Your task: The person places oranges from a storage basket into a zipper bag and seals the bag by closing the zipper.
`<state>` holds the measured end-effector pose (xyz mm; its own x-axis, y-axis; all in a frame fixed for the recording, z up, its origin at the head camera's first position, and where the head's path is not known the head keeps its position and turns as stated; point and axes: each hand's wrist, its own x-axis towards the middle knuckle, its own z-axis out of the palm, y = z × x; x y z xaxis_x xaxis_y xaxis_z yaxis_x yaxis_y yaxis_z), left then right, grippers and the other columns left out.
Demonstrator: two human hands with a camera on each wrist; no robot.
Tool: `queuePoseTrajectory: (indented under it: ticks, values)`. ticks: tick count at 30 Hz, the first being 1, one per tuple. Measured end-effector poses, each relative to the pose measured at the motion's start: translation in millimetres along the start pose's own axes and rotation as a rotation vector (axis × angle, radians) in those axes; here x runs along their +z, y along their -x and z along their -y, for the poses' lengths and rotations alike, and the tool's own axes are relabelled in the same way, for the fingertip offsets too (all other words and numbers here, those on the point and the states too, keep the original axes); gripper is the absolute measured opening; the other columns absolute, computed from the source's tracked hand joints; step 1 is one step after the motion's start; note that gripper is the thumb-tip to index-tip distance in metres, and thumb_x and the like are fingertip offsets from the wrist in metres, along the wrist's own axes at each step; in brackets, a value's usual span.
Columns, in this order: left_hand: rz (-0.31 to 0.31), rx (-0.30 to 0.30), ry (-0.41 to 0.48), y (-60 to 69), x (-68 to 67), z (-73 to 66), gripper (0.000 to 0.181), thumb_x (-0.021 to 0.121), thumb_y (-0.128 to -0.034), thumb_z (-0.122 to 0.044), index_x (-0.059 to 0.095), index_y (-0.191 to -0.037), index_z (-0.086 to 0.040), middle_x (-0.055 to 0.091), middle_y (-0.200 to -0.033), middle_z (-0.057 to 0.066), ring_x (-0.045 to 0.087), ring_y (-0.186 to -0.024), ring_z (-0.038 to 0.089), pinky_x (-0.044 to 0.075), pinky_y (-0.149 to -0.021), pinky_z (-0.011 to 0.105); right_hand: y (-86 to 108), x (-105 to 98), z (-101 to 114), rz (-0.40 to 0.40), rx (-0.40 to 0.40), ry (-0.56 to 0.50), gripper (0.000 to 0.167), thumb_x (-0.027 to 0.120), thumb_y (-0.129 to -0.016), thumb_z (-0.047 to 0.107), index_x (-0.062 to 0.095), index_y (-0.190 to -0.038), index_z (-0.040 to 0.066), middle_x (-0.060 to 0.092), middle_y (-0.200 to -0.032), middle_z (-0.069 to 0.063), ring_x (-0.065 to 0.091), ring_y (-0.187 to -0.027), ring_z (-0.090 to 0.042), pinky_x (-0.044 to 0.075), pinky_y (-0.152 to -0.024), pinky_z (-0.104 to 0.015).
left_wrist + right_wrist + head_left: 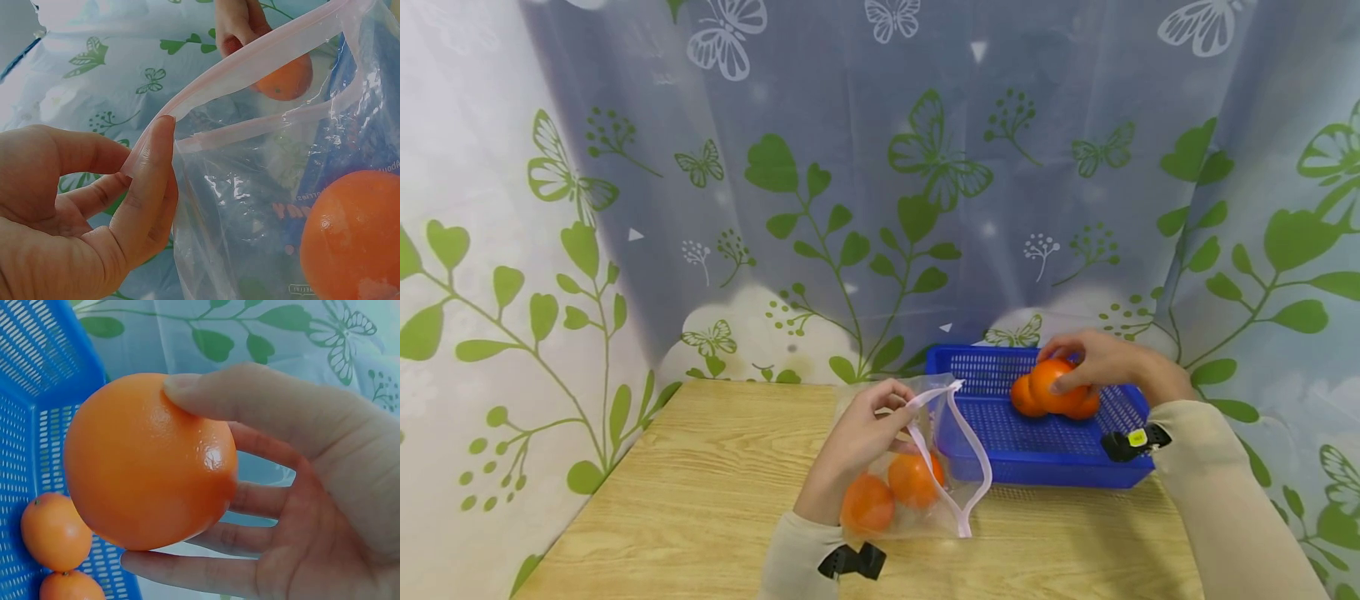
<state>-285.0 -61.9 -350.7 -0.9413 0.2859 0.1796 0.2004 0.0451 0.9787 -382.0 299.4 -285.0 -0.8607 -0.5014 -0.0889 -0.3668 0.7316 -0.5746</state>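
Note:
My left hand (868, 425) pinches the pink-edged rim of a clear zip bag (958, 508), whose mouth gapes toward the right. Two oranges (868, 503) lie inside the bag; one orange (356, 240) shows large through the film in the left wrist view. With thumb and fingers, my right hand (1105, 362) grips another orange (150, 462) above the blue basket (1037, 473). Below that fruit, more oranges (56, 531) sit in the basket, partly hidden in the head view by the held one.
The basket stands at the back right of the wood-grain table (722, 492), close to the patterned curtain (850, 208). Curtain cloth also hangs along the left and right sides. The bag lies just left of the basket, its edge overlapping the basket's near-left corner.

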Motion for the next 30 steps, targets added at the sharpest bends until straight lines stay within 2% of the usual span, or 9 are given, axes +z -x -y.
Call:
queuePoseTrajectory:
  ticks: [4,9,13,17,23,27,30]
  values:
    - [0.001,0.002,0.001,0.1,0.3,-0.9,0.014,0.056,-0.1035,-0.005,0.060,-0.111,0.006,0.059,-0.099,0.014,0.064,-0.071,0.017,0.067,-0.068,0.037,2.9,0.4,9.9,-0.022,-0.046,0.017,0.049,0.081,-0.088,0.021,0.063,-0.130,0.004,0.064,-0.131,-0.024,0.064,-0.102,-0.025,0.062,-0.067,-0.034]
    - [0.002,0.003,-0.005,0.0,0.4,-0.7,0.012,0.057,-0.1034,-0.005,0.061,-0.109,0.004,0.060,-0.098,0.014,0.064,-0.070,0.017,0.067,-0.068,0.037,8.1,3.4,22.8,-0.054,-0.108,0.065,0.046,0.081,-0.089,0.023,0.065,-0.129,0.007,0.067,-0.128,-0.019,0.065,-0.108,-0.029,0.060,-0.081,-0.033]
    - [0.003,0.001,-0.005,0.1,0.5,0.1,0.011,0.057,-0.1033,-0.005,0.061,-0.109,0.003,0.060,-0.098,0.014,0.064,-0.070,0.018,0.067,-0.068,0.037,13.4,8.6,30.4,-0.103,-0.149,0.111,0.047,0.082,-0.088,0.028,0.067,-0.129,0.010,0.070,-0.127,-0.012,0.065,-0.115,-0.033,0.058,-0.094,-0.045]
    - [0.001,-0.002,0.000,0.3,0.5,0.8,0.011,0.057,-0.1032,-0.005,0.061,-0.109,0.003,0.059,-0.098,0.014,0.065,-0.070,0.018,0.068,-0.068,0.037,17.3,15.4,35.2,-0.159,-0.175,0.143,0.044,0.083,-0.086,0.031,0.070,-0.125,0.016,0.072,-0.123,-0.006,0.066,-0.116,-0.034,0.055,-0.098,-0.053]
    - [0.003,-0.001,0.001,-0.5,1.1,1.4,0.013,0.057,-0.1033,-0.005,0.060,-0.111,0.005,0.059,-0.099,0.015,0.064,-0.071,0.018,0.068,-0.069,0.037,24.8,26.7,39.9,-0.208,-0.230,0.108,0.041,0.083,-0.086,0.026,0.070,-0.123,0.015,0.073,-0.120,-0.007,0.067,-0.113,-0.035,0.057,-0.095,-0.051]
    - [0.005,0.002,-0.004,-1.0,1.7,1.8,0.013,0.057,-0.1032,-0.005,0.060,-0.110,0.005,0.059,-0.099,0.015,0.064,-0.070,0.018,0.067,-0.068,0.037,33.2,36.4,41.8,-0.201,-0.221,0.010,0.041,0.082,-0.087,0.023,0.069,-0.125,0.015,0.071,-0.121,-0.011,0.066,-0.109,-0.031,0.061,-0.083,-0.038]
    - [0.002,0.003,-0.009,-1.2,1.8,2.0,0.011,0.057,-0.1029,-0.005,0.061,-0.109,0.003,0.060,-0.099,0.016,0.064,-0.070,0.018,0.067,-0.068,0.037,38.7,44.2,43.2,-0.217,-0.224,-0.019,0.043,0.083,-0.087,0.023,0.068,-0.126,0.018,0.070,-0.121,-0.010,0.065,-0.105,-0.027,0.061,-0.077,-0.030]
